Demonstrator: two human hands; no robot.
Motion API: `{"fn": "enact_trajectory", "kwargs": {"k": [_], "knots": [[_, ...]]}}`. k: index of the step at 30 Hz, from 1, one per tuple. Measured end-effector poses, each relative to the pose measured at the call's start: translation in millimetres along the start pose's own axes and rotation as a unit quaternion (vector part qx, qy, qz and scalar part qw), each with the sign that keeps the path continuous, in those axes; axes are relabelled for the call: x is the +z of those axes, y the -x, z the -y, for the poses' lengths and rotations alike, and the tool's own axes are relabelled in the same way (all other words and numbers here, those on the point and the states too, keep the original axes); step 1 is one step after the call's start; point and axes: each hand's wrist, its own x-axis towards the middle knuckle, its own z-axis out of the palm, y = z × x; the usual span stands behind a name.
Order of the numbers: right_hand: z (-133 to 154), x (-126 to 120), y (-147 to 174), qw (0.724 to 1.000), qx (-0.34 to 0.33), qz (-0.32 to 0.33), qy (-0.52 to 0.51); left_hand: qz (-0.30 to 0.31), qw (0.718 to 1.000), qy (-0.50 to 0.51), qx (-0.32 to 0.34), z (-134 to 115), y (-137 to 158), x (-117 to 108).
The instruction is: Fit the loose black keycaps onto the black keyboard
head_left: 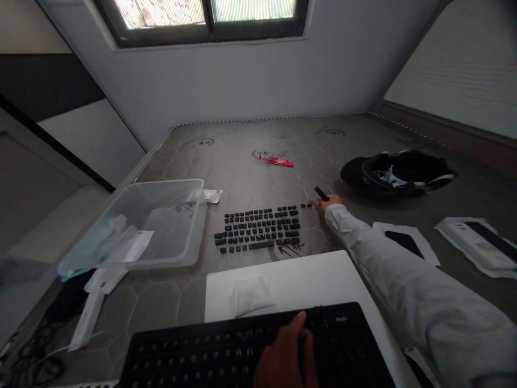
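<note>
A black full-size keyboard [194,350] lies across the near edge of the view, many of its keys hard to make out in the dim light. My left hand [286,353] presses on its right half, fingers curled and held together. Farther off, my right hand [332,201] is closed around a short black stick-like object [321,193], its exact kind unclear. Just left of that hand, loose black keycaps [258,233] are laid out in rows on the grey patterned surface. Two small keycaps [306,205] sit at the upper right end, nearest the right hand.
A clear plastic bin [194,231] stands left. Under the keyboard lies a white board [311,275] with a folded white tissue [250,295]. A black cap-like item [398,175] and white packs [480,245] are right. A red wrapper [280,161] lies farther back; cables [36,361] lie lower left.
</note>
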Motion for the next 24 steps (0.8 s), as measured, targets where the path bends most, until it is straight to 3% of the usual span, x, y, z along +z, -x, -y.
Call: {"fn": "enact_trajectory", "kwargs": {"k": [6,13,16,19,22,24], "knots": [[35,-58,44,0.998,-0.044,0.012,-0.041,0.028,0.998,0.051,0.002,-6,-8,-14],[56,-120,149,0.983,-0.154,0.04,-0.091,0.106,0.991,0.08,0.008,-11,-10,-34],[57,-134,194,0.963,-0.164,0.05,-0.209,0.125,0.982,0.137,0.025,-6,-9,-39],[59,-141,241,0.895,-0.126,0.079,-0.421,0.123,0.982,0.138,0.039,-3,-6,-49],[62,-143,290,0.78,-0.097,0.12,-0.607,0.105,0.991,0.075,0.033,-2,-1,-59],[62,-141,319,0.713,-0.083,0.159,-0.678,0.103,0.993,0.047,0.032,-2,2,-63]]}}
